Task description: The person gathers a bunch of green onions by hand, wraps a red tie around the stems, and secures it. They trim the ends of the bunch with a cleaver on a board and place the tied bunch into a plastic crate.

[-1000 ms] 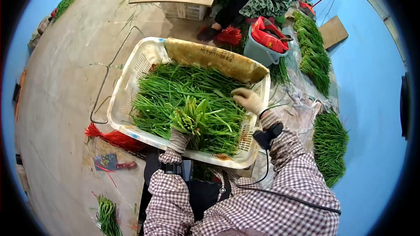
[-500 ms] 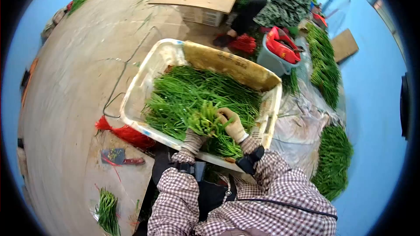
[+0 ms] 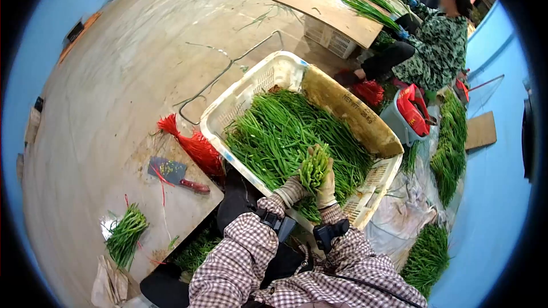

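- A bunch of green stalks (image 3: 315,165) was held upright, tips up, over the near right part of a white crate (image 3: 212,128).
- The left hand (image 3: 298,182), gloved, was closed around the lower part of the bunch from the left; its fingers were mostly hidden by the stalks.
- The right hand (image 3: 327,187), also gloved, was clamped on the same bunch from the right, with the fingers laid up along the stalks.
- Both hands were pressed close together, with only the bunch between them.
- The crate was filled with loose green stalks (image 3: 274,131), and the held bunch stood just above them.
- A brown cardboard sheet (image 3: 348,113) was leaned inside the far right wall of the crate.
- A bundle of red ties (image 3: 194,145) was laid just left of the crate, touching its near left corner.
- A cleaver (image 3: 171,172) with a red handle was rested on a board (image 3: 171,211) near the ties.
- 1 small tied bunch (image 3: 125,234) was left on the floor, well to the left of the hands.
- A grey bucket (image 3: 397,122) was set just right of the crate.
- Another person (image 3: 436,51) was seated far right, beside a pile of greens (image 3: 451,137).
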`<state>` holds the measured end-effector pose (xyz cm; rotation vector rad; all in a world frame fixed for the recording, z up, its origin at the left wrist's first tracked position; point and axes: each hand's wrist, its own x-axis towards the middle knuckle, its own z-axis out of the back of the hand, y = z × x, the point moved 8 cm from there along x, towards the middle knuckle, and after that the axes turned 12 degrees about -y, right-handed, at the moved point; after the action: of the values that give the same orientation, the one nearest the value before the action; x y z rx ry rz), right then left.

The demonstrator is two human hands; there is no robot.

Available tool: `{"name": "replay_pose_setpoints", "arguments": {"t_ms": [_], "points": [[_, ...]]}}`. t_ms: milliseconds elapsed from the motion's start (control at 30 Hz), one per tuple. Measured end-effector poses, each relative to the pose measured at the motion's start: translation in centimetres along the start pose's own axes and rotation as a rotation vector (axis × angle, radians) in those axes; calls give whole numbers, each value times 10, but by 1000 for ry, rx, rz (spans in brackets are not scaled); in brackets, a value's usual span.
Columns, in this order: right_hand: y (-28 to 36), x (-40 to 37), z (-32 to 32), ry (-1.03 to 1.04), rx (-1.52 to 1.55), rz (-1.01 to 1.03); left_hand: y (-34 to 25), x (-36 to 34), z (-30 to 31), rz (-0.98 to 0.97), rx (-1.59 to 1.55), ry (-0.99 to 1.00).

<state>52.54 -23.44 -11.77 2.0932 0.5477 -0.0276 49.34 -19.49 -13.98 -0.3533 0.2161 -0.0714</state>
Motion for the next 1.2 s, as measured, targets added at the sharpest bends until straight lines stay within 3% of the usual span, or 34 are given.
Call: {"name": "replay_pose_setpoints", "arguments": {"t_ms": [67,167,200,267,333,367,400,433,533,567,700,767,833,900,933,1000,1033,1100,1133,1167,1200], "points": [[13,8,2,-82,-482,321,1,-1,6,38,-61,-34],[45,2,-25,7,-769,527,10,-10,16,73,-134,-145],[46,3,-22,64,-733,487,17,-19,21,96,-172,-231],[67,9,12,-180,-590,450,45,-34,11,175,-794,-399],[38,26,69,-121,-1041,687,73,-44,0,166,-1535,-513],[-2,25,89,-10,-1439,628,87,-45,-6,135,-1980,-533],[-34,12,98,137,-1868,517,94,-53,19,33,-1907,-622],[-51,-4,106,311,-2074,282,97,-62,53,-73,-1735,-739],[-76,-11,176,249,-2151,-50,110,-116,180,-450,-1282,-1184],[-74,-9,173,274,-2134,-62,125,-148,219,-249,-1225,-1036],[-67,-1,158,420,-2247,-153,140,-281,333,-535,-1229,-1417],[-57,4,141,495,-2306,-291,156,-360,364,-536,-1040,-1575],[-36,15,115,403,-2387,-250,143,-420,392,-402,-835,-1747],[-25,42,102,218,-2425,-65,138,-467,412,-301,-663,-1854],[-16,47,72,197,-2364,132,146,-486,408,-345,-646,-1828],[19,15,-55,221,-1870,718,162,-547,419,-291,-393,-1790],[20,-3,-113,218,-1694,755,163,-558,415,-279,-378,-1803],[-16,-47,-217,503,-1535,802,164,-584,405,-195,-340,-1938],[-44,-71,-256,619,-1585,741,175,-607,402,-169,-291,-1857],[-87,-79,-275,776,-1436,780,190,-622,393,-222,-335,-1830],[-143,-79,-285,901,-1642,696,194,-625,386,-268,-342,-1812]]}}
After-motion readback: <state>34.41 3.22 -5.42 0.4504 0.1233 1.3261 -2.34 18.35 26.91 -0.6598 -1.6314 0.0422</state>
